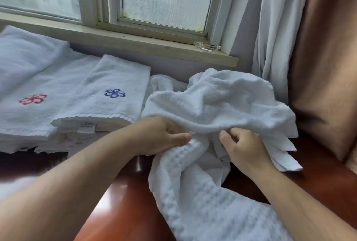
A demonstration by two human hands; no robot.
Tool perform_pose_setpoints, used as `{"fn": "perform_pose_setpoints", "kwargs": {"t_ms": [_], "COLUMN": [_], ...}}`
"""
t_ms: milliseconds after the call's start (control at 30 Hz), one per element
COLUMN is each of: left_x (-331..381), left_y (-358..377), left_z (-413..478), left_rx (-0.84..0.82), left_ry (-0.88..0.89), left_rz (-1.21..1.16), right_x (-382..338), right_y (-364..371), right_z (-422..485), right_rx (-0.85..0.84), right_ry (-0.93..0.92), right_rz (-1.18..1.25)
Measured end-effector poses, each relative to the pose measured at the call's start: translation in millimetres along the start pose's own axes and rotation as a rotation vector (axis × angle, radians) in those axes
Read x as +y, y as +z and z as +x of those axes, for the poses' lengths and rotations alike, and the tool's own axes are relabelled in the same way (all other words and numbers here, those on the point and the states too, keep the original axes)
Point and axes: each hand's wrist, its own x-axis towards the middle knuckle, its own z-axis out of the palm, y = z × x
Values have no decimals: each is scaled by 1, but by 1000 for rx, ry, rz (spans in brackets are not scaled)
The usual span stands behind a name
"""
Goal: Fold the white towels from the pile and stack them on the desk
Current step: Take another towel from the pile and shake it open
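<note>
Head view: both hands work at the loose pile of white towels (pixel 222 97), which lies heaped at the far right of the desk (pixel 123 198), against the wall under the window sill (pixel 135 39) and beside the curtains (pixel 274 37). The left hand (pixel 164 136) has its fingers curled under a fold of a terry towel from the pile, with the thumb laid along the top of a waffle-weave towel (pixel 193 192) that trails from the pile toward the near edge of the desk. The right hand (pixel 243 148) is just beside it, fingers curled in and pinching the same terry fold from below; the two hands are near each other but not touching. Exactly how much cloth each hand encloses cannot be told, since the fingertips are hidden in the fabric.

At the far left of the desk sit folded white towels. The stack with a blue emblem (pixel 114 94) stands just left of the pile, several layers thick, a small label showing at its near edge. Touching it on the left is the stack with a red emblem (pixel 32 99), and another folded towel (pixel 25 55) lies behind that. A small clear glass dish (pixel 207 46) rests on the right end of the sill.
</note>
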Motion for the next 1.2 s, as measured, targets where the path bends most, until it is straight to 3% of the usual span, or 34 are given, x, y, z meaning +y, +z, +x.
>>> {"fn": "perform_pose_setpoints", "kwargs": {"t_ms": [167, 367, 467, 567, 700, 833, 933, 1133, 1200], "left_x": [13, 23, 24, 17, 10, -1, 7, 32, 38], "left_y": [28, 34, 28, 28, 33, 49, 54, 59, 60], "left_z": [17, 28, 19, 9, -5, -16, -20, -21, -22], "left_rx": [-57, -137, -255, -287, -145, -113, -52, -122, -144], "left_ry": [-36, 10, -10, -38, 63, 78, 85, -17, -70], "left_rz": [9, 331, 447, 420, 628, 476, 556, 678, 656], "right_x": [27, 39, 25, 11, 0, -13, -25, -37, -35], "right_y": [0, 18, 22, 31, 36, 25, 5, -36, -34], "right_z": [-1, 14, 33, 47, 44, 27, 8, -39, -54], "right_rx": [-294, -479, -528, -565, -536, -452, -414, -749, -789], "right_ry": [225, 334, 356, 347, 275, 207, 68, 22, 25], "right_rz": [-76, 338, 391, 342, 283, 58, -158, -341, -338]}}
